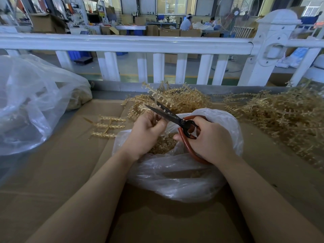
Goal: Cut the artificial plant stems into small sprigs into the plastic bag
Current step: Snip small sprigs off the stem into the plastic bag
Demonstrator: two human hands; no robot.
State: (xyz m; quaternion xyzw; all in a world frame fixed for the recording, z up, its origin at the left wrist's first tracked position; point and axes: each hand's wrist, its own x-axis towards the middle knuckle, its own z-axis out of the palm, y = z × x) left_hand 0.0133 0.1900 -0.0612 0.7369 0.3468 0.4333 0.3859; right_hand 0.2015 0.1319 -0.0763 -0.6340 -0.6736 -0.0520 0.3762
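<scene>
Gripping a tan artificial stem (155, 102) just above the mouth of the plastic bag (177, 174), the left hand (146, 135) has its fingers curled round the stalk. The right hand (208, 139) grips the red handles of the scissors (173, 118), whose dark blades are parted around the stem. Cut sprigs (163, 144) lie inside the bag, seemingly a shallow heap. Beyond the bag lies a stem pile (175, 100); left of it, one loose piece (107, 126).
</scene>
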